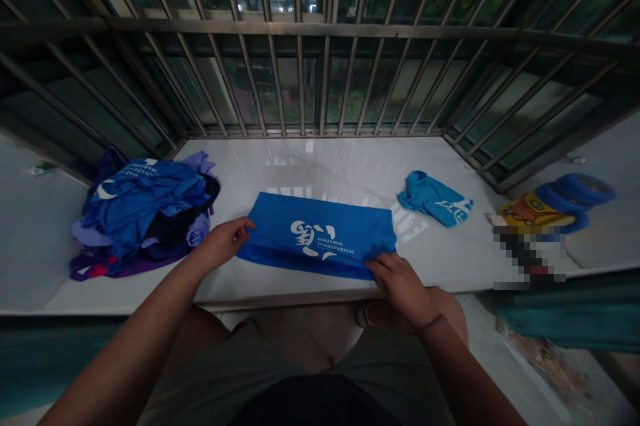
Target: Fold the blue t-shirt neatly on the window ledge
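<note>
A folded blue shirt (280, 233) with white lettering reading "INTERNATIONAL MARATHON" lies on the white tiled ledge in front of me. Its print faces away from me, upside down. My left hand (231, 238) is closed at the shirt's left edge, thumb and fingers pinched together there. At the lower right corner, my right hand (401, 285) has its fingers closed on the fabric near the front hem. The layer below shows as a darker strip along the front.
On the left of the ledge (320, 169) sits a heap of crumpled blue, purple and dark clothes (150, 206). A rolled teal garment (435, 198) lies on the right. Beyond it are a blue-and-yellow container (555, 203) and a blurred-out patch. Metal bars (300, 29) stand behind the ledge.
</note>
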Demonstrator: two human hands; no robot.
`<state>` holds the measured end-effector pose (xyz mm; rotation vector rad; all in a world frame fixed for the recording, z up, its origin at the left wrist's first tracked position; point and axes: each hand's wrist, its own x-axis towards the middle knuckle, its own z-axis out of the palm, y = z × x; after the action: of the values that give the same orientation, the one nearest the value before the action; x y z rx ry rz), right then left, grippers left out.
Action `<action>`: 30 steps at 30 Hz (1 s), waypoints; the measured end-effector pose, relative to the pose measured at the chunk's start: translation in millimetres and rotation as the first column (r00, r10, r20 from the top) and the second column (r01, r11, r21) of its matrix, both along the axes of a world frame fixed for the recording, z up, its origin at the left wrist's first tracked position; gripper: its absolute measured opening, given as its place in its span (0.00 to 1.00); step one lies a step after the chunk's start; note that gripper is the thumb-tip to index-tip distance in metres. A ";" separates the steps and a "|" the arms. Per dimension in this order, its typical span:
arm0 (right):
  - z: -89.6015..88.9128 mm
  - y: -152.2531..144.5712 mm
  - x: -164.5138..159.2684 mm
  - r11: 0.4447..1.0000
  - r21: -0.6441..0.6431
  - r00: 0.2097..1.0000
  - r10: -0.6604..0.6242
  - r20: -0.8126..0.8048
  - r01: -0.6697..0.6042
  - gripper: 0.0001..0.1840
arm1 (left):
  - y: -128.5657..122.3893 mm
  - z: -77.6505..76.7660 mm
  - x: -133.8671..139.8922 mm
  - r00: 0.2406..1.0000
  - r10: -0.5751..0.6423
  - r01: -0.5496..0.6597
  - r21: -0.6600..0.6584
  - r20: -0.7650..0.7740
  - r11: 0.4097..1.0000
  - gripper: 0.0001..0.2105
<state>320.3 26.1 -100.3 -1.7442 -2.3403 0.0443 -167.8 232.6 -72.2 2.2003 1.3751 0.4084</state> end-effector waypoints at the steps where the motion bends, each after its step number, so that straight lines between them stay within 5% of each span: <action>1: 0.6 -2.4 -2.0 1.000 -0.003 1.000 -0.005 -0.010 0.005 0.17 | -0.2 -2.9 -4.5 1.000 -0.005 0.006 0.018 -0.026 1.000 0.17; 5: -0.1 -13.5 -10.1 0.998 0.023 0.997 -0.051 -0.065 0.053 0.15 | -15.4 -19.5 -9.6 0.999 0.019 -0.012 0.194 -0.032 0.981 0.19; 7: -1.0 -17.5 -15.3 0.983 0.056 0.983 -0.173 -0.065 0.176 0.17 | -29.5 -26.8 -7.0 1.000 0.015 -0.011 0.236 -0.014 0.972 0.19; 11: -3.2 -11.7 -28.5 0.780 0.101 0.785 -0.619 -0.016 0.618 0.32 | -57.5 -38.1 -1.0 1.000 -0.016 0.018 0.248 -0.009 0.969 0.21; 14: -5.5 5.5 -28.1 0.756 -0.064 0.757 -0.653 0.003 0.652 0.28 | -71.8 -42.9 2.2 1.000 0.018 -0.014 0.274 -0.013 0.962 0.22; 18: 1.0 25.2 14.7 0.766 -0.241 0.785 -0.619 -0.025 0.596 0.17 | -93.4 -39.5 10.2 1.000 -0.003 0.002 0.231 0.003 0.973 0.20; 21: 20.3 30.3 65.4 0.658 -0.260 0.680 -0.733 -0.008 0.706 0.19 | -120.5 -34.7 20.0 0.992 -0.098 0.088 0.128 0.074 0.988 0.18; 24: 49.8 35.0 87.8 0.551 -0.135 0.549 -0.834 -0.054 0.823 0.24 | -149.1 -32.9 29.3 0.979 -0.134 0.126 0.055 0.154 0.990 0.16; 26: 69.8 41.8 71.7 0.582 0.012 0.578 -0.805 -0.131 0.813 0.26 | -161.4 -32.4 34.4 0.974 -0.120 0.116 0.032 0.191 0.993 0.15; 30: 87.2 58.1 -20.8 0.852 0.217 0.878 -0.445 -0.178 0.476 0.17 | -157.8 -30.0 49.5 0.960 -0.134 0.131 0.027 0.245 0.991 0.17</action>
<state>299.4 84.2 -13.1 -2.0480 -1.6958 -0.2148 -118.2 74.9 -102.2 2.1510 1.0891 0.6177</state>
